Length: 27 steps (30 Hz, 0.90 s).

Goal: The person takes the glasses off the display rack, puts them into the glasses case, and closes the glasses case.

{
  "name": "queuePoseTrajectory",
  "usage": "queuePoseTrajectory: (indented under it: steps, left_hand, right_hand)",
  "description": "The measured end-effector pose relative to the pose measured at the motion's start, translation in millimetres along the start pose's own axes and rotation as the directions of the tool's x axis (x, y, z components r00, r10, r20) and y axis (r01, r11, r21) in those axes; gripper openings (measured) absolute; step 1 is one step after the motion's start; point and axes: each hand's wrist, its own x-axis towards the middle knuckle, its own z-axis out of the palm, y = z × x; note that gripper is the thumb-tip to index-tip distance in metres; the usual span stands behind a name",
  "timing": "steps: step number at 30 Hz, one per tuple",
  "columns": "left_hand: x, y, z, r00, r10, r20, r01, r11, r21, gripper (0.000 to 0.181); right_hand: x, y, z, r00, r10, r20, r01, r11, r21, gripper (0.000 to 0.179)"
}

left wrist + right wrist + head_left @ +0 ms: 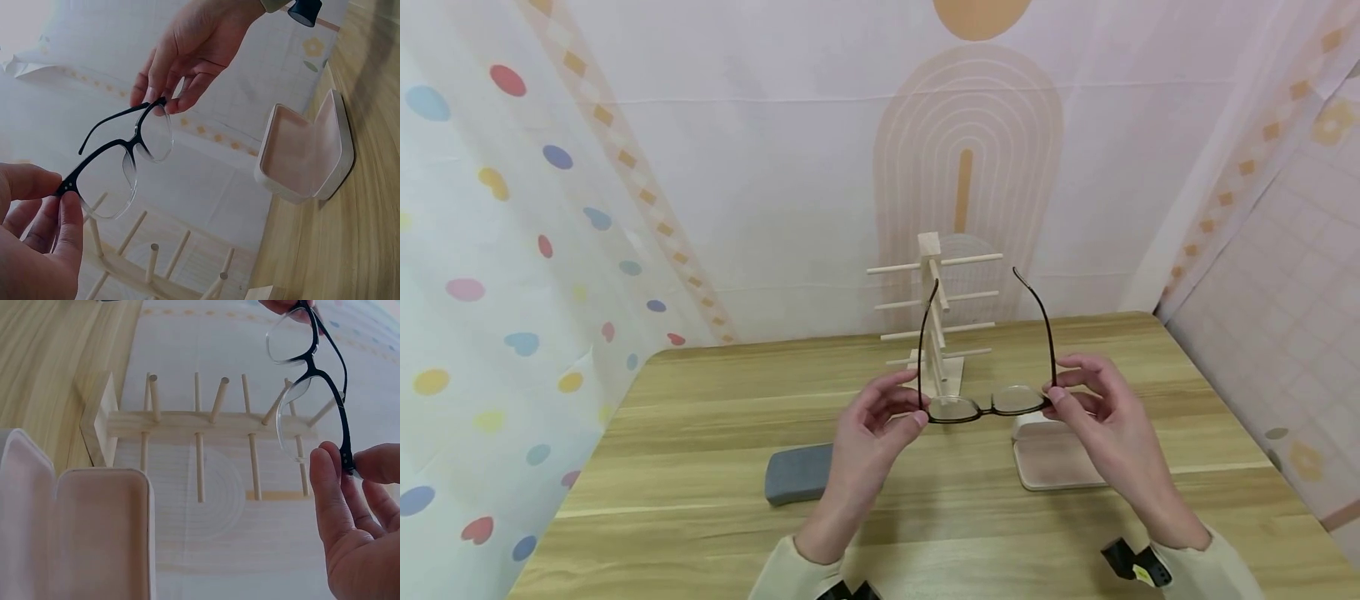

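A pair of eyeglasses [987, 412] is held up above the table between both hands, its temples spread and pointing away. In the left wrist view the frame of the eyeglasses [132, 142] is black along the top and clear below. My left hand [872, 437] pinches the left hinge corner between thumb and fingers. At the opposite corner, my right hand [1108, 425] pinches the frame the same way. Behind the glasses stands a wooden display rack [929, 246] with several pegs, none carrying glasses. An open white case [1063, 467] with pink lining lies beneath my right hand.
A closed grey glasses case [797, 473] lies on the wooden table [700, 433], partly hidden by my left wrist. A patterned curtain [775, 183] hangs behind and along the sides. Small black wrist cameras sit on both sleeves.
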Motion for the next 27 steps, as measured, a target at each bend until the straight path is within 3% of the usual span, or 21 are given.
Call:
queuePoseTrajectory:
  steps: [10, 21, 27]
  left_hand:
    - [2.1, -1.3, 13.2, 1.000, 0.007, 0.028, -0.008, 0.999, 0.047, 0.036]
    - [6.4, -9.1, 21.7, 0.997, -0.009, 0.073, 0.005, 0.998, 0.063, 0.033]
    - [5.6, -14.8, 28.0, 0.998, 0.016, 0.054, -0.020, 0.997, 0.077, 0.029]
  right_hand:
    - [-9.9, 6.7, -11.3, 0.999, -0.043, -0.031, 0.047, 0.989, 0.143, 0.030]
    - [-13.3, 11.9, -19.3, 0.998, -0.049, -0.025, 0.053, 0.982, 0.182, 0.027]
    - [-15.6, 15.5, -23.1, 0.998, -0.067, -0.016, 0.069, 0.982, 0.174, 0.022]
